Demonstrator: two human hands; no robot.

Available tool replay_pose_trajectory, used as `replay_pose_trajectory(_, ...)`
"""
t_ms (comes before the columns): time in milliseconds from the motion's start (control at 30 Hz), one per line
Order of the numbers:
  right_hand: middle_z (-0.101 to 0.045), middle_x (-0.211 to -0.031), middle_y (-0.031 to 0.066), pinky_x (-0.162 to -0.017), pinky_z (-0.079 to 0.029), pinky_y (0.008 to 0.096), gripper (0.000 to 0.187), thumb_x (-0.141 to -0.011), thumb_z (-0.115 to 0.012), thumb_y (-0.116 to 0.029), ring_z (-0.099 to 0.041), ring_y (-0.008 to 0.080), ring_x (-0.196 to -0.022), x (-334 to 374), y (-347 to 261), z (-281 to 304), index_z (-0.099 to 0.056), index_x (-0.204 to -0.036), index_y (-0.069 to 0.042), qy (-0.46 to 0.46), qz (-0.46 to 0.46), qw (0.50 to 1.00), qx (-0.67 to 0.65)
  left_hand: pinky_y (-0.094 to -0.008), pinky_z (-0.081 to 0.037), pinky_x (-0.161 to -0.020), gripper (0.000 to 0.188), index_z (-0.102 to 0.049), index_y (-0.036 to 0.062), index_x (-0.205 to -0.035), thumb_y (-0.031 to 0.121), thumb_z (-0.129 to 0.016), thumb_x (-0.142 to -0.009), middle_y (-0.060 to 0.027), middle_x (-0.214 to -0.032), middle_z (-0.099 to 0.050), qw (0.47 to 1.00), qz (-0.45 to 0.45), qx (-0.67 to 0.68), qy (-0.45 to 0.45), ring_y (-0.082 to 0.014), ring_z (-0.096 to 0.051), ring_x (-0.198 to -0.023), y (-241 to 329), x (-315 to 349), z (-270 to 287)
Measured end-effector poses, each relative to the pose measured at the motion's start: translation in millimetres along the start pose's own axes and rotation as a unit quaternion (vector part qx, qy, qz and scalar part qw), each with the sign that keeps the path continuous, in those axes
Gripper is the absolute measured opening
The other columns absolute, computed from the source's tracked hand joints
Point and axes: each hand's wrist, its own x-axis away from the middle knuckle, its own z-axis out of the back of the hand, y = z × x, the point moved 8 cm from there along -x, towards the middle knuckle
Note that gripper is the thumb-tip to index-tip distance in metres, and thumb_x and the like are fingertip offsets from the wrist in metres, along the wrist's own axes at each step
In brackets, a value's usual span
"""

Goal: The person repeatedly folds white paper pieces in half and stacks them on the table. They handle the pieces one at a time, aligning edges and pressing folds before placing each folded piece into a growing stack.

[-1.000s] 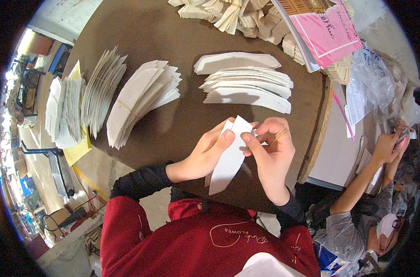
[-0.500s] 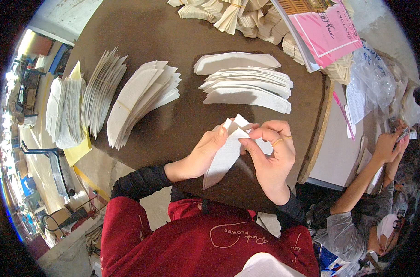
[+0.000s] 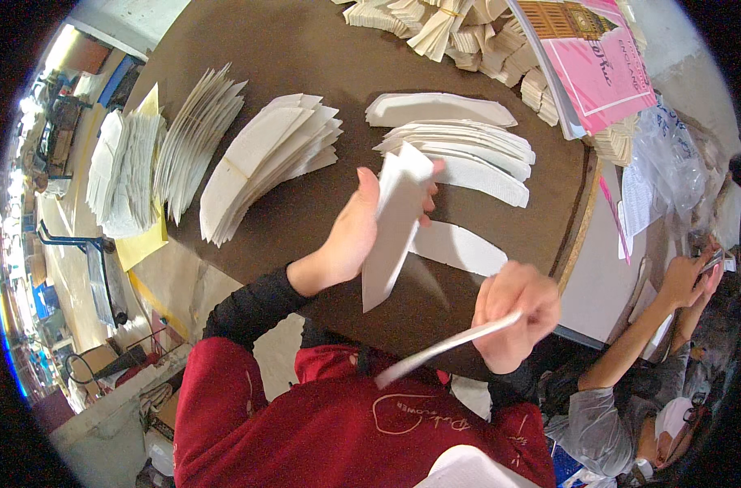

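Observation:
My left hand [image 3: 343, 246] is closed round a few long white paper pieces [image 3: 393, 232] with pointed ends, its thumb on the near side and fingertips showing behind. Lower right, my right hand [image 3: 521, 313], blurred by motion, pinches one narrow white paper strip [image 3: 439, 350] that points toward my lap. On the brown table between the hands lies a single curved white piece [image 3: 461, 247]. Beyond my left hand, a spread stack of curved white pieces [image 3: 476, 152] rests on the table, partly covered by what I hold.
Left on the brown table [image 3: 305, 49] stand a banded bundle of curved pieces [image 3: 260, 167] and fanned stacks [image 3: 198, 138]. Many cream bundles [image 3: 460, 32] and a pink notebook [image 3: 594, 73] sit at the far right. A co-worker's hands [image 3: 692, 281] work beyond the table's right edge.
The hands were together at the white pieces; now my right hand has drawn away to the right and toward me with one strip. My left hand keeps the others, tilted more upright.

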Motion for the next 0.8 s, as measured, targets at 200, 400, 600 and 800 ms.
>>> replay_pose_trajectory(200, -0.070, -0.094, 0.0084, -0.076, -0.050, 0.0244, 0.015, -0.084, -0.071, 0.007, -0.063, 0.0102, -0.082, 5, 36, 12, -0.069, -0.098, 0.004, 0.119, -0.185, 0.973, 0.063, -0.0320, -0.042, -0.098, 0.091, -0.041, 0.0000, -0.145, 0.072, -0.016, -0.095, -0.0075, -0.123, -0.054, 0.992, -0.024, -0.083, -0.088, -0.0144, -0.052, -0.107, -7, 9, -23)
replay_pose_trajectory(400, -0.071, -0.095, 0.0069, -0.073, -0.051, 0.0226, 0.013, -0.086, -0.073, 0.002, -0.062, 0.0082, -0.080, 6, 54, 18, -0.070, -0.099, 0.004, 0.141, -0.233, 0.953, 0.130, -0.0328, -0.036, -0.106, 0.082, -0.038, -0.0001, -0.139, 0.069, -0.026, -0.096, -0.0124, -0.151, -0.040, 0.990, -0.037, -0.036, -0.131, -0.0174, -0.045, -0.128, -5, 16, -36)
replay_pose_trajectory(600, -0.071, -0.093, 0.0069, -0.073, -0.051, 0.0228, 0.013, -0.086, -0.073, 0.002, -0.063, 0.0086, -0.079, 7, 55, 16, -0.070, -0.098, 0.005, 0.140, -0.220, 0.956, 0.131, -0.0331, -0.036, -0.108, 0.082, -0.039, 0.0000, -0.137, 0.070, -0.027, -0.095, -0.0140, -0.153, -0.038, 0.989, -0.044, -0.058, -0.132, -0.0186, -0.044, -0.131, -3, 16, -35)
replay_pose_trajectory(800, -0.071, -0.093, 0.0070, -0.073, -0.051, 0.0225, 0.013, -0.086, -0.073, 0.002, -0.063, 0.0089, -0.080, 6, 54, 14, -0.070, -0.098, 0.005, 0.138, -0.211, 0.958, 0.139, -0.0336, -0.036, -0.108, 0.084, -0.038, -0.0002, -0.138, 0.071, -0.029, -0.094, -0.0153, -0.153, -0.036, 0.990, -0.044, -0.046, -0.130, -0.0199, -0.042, -0.133, -5, 18, -36)
